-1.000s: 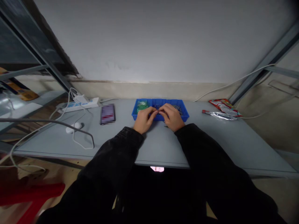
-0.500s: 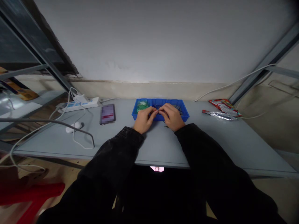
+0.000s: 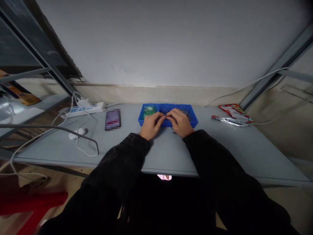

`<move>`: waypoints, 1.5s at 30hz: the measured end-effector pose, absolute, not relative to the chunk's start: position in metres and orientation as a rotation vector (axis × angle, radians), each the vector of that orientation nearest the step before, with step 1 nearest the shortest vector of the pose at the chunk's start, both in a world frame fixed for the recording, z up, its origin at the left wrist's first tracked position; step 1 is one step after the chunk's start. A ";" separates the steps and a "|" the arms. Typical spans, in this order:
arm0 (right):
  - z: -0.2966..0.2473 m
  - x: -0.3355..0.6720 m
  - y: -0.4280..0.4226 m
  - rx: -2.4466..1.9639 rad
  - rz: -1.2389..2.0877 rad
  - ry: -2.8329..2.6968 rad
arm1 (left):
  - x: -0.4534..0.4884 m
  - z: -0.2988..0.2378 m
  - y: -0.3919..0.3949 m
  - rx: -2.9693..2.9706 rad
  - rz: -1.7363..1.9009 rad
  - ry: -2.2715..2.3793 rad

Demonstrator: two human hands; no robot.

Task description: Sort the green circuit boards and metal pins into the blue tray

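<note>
My left hand [image 3: 151, 126] and my right hand [image 3: 180, 122] meet fingertip to fingertip over the front of the middle blue bin [image 3: 167, 106]. Thumb and fingers of each are pinched together, and whatever small thing they hold is too small to make out. The left blue bin [image 3: 140, 119] contains green and whitish small pieces [image 3: 149, 110]. In the right blue bin [image 3: 195, 119] lie small metallic parts [image 3: 187, 114], partly covered by my right hand. A small dark piece [image 3: 174, 132] lies on the table beside my right palm.
On the grey table [image 3: 117, 147], a power strip [image 3: 85, 110] with white cables and a blurred-out rectangular item [image 3: 112, 119] are at left. A white earphone case or similar gadget [image 3: 77, 133] lies nearer. Red packaging [image 3: 236, 112] and a silvery wrapper [image 3: 230, 121] are at right.
</note>
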State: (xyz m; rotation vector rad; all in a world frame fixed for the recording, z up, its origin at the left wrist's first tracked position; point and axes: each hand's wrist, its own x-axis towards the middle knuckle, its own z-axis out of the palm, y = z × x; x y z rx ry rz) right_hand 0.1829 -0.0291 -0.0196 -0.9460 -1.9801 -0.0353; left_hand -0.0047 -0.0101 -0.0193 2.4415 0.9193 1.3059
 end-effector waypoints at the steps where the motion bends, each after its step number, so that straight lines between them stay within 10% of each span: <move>1: -0.020 0.183 -0.029 -0.946 -0.033 -1.979 | -0.005 -0.019 -0.010 2.443 1.305 0.918; 45: -0.019 0.184 -0.028 -0.958 -0.019 -1.987 | -0.004 -0.018 -0.012 2.437 1.332 0.894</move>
